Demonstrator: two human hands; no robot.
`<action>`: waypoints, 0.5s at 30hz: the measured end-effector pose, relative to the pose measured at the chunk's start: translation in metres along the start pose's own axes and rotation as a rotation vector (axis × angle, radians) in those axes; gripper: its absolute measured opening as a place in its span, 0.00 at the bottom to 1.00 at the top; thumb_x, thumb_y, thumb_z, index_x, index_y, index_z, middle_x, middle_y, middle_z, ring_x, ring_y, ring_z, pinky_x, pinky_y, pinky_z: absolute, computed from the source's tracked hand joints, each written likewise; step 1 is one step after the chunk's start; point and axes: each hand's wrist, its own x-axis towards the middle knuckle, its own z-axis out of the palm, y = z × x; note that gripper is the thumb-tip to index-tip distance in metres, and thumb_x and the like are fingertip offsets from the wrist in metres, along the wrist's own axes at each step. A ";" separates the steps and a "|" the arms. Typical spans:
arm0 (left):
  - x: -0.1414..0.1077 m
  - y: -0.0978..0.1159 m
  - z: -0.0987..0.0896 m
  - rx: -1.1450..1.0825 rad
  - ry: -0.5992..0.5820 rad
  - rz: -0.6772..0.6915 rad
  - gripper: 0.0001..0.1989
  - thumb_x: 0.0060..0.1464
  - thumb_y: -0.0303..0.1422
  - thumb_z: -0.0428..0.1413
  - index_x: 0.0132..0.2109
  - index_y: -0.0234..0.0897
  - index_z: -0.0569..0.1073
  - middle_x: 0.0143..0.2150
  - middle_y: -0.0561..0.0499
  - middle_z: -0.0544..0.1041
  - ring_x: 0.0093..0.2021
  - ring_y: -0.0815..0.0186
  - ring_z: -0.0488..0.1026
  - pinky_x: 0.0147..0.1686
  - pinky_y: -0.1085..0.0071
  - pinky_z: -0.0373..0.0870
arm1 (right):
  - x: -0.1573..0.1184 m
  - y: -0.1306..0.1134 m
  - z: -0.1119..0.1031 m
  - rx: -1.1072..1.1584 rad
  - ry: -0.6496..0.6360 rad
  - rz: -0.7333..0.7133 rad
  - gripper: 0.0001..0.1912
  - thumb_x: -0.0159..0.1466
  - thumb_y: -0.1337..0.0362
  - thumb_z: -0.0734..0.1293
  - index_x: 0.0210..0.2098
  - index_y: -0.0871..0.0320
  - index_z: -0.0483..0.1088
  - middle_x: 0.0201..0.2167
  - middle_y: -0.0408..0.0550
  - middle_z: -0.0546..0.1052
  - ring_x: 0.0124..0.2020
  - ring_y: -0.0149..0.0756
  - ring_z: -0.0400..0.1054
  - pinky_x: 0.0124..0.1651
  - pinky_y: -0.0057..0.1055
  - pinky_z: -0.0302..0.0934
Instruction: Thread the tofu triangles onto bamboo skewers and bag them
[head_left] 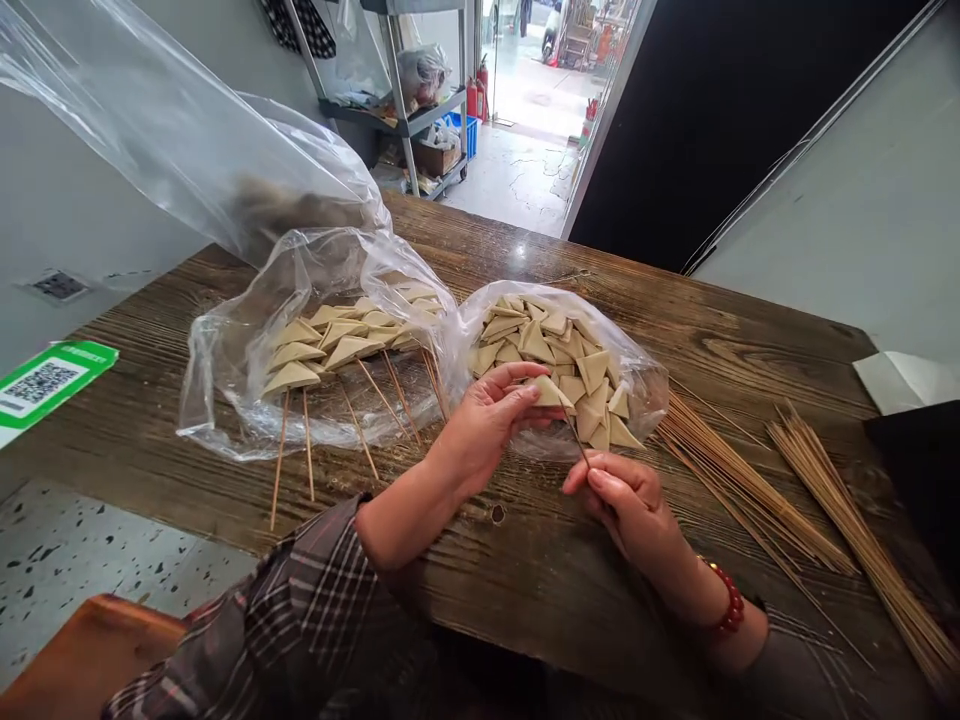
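Observation:
Between the fingers of my left hand [487,420] is a pale triangular tofu-like piece [551,393]. My right hand [626,497] pinches a thin wooden skewer [579,440], whose upper end meets the lower edge of that piece; how deep it goes I cannot tell. Just behind my hands, loose triangular pieces [592,372] fill an open clear plastic bag [651,385]. To the left, skewered triangles [352,350] lie in rows on another clear plastic bag [225,350], with their sticks [308,445] pointing toward me.
Two bundles of bare skewers, a nearer-middle bundle [750,480] and a far-right bundle [862,540], lie on the wooden table [510,590]. A large plastic sheet [150,110] hangs at upper left. White paper [904,382] rests at the right edge. A shelf rack [405,125] stands behind.

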 end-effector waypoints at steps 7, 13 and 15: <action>0.004 0.004 -0.004 -0.009 0.028 0.000 0.15 0.57 0.26 0.57 0.52 0.34 0.74 0.33 0.46 0.82 0.35 0.64 0.81 0.40 0.71 0.75 | 0.002 -0.006 0.009 -0.195 0.017 -0.152 0.21 0.65 0.64 0.60 0.55 0.58 0.74 0.19 0.37 0.59 0.19 0.27 0.51 0.22 0.27 0.48; 0.004 0.001 0.000 -0.015 0.017 0.007 0.10 0.57 0.23 0.54 0.46 0.33 0.73 0.32 0.46 0.82 0.35 0.64 0.81 0.41 0.67 0.75 | 0.006 -0.020 0.018 -0.334 0.095 -0.280 0.22 0.66 0.64 0.58 0.56 0.60 0.73 0.18 0.37 0.62 0.19 0.27 0.51 0.23 0.27 0.51; 0.004 0.001 0.002 -0.021 0.015 -0.003 0.08 0.57 0.23 0.54 0.44 0.33 0.73 0.32 0.47 0.82 0.35 0.64 0.81 0.40 0.68 0.75 | 0.010 -0.024 0.022 -0.377 0.152 -0.320 0.20 0.67 0.62 0.59 0.52 0.59 0.76 0.19 0.39 0.66 0.19 0.27 0.54 0.24 0.27 0.53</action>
